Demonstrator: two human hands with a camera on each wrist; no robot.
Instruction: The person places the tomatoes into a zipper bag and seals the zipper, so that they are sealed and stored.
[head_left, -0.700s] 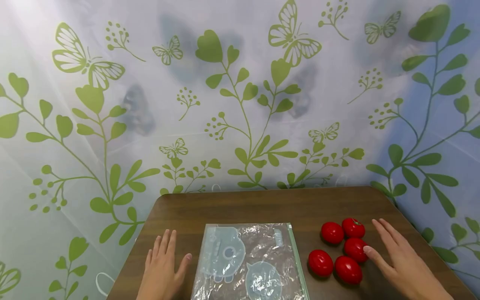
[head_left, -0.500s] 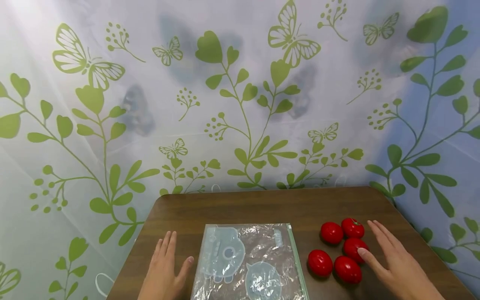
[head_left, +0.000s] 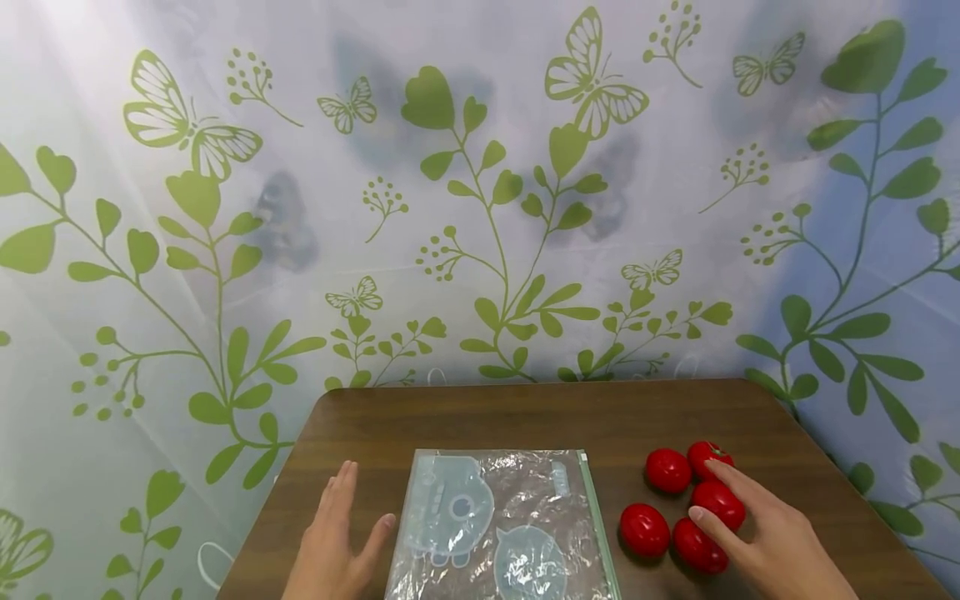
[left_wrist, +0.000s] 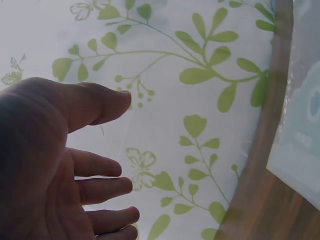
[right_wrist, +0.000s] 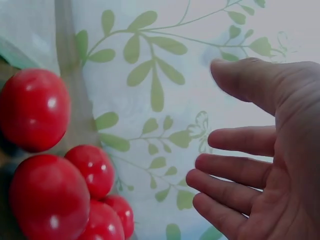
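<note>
Head view, left hand [head_left: 337,537]: pretty relaxed, released, just left of the clear bag [head_left: 506,525]
Head view, right hand [head_left: 780,537]: also released, thumb and fingers overlapping the red tomatoes [head_left: 717,504]
Clear bag, red tomatoes: flat on the brown table [head_left: 480,417]; five, bunched just right of it
Left wrist view, left hand: fingers loose, leaf-print curtain [left_wrist: 165,130] behind
Right wrist view, right hand: palm wide open, apart from the red tomatoes
</note>
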